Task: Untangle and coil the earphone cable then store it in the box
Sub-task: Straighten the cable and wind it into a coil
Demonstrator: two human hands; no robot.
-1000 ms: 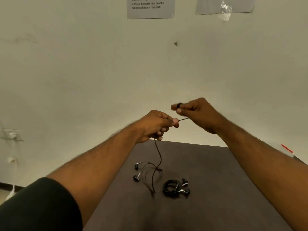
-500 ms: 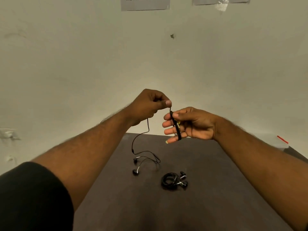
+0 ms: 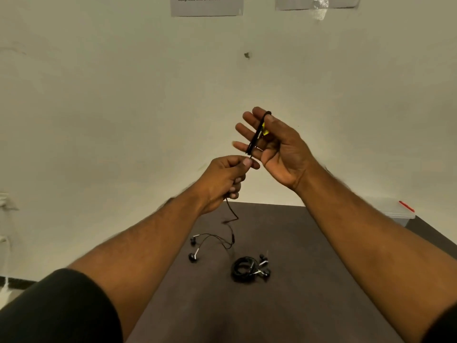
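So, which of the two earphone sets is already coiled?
The set on the right, lying bundled on the table; the left set trails loose cable up to the hands.

head cam, fwd-down, close over table (image 3: 321, 280)

Black earphone cable (image 3: 230, 209), dark brown table (image 3: 284, 305), cream wall (image 3: 123, 107).

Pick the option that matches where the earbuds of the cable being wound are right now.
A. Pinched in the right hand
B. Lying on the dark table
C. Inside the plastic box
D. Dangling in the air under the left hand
B: the two earbuds lie on the dark table, while the cable rises from them to the left hand and is wrapped around the fingers of the right hand.
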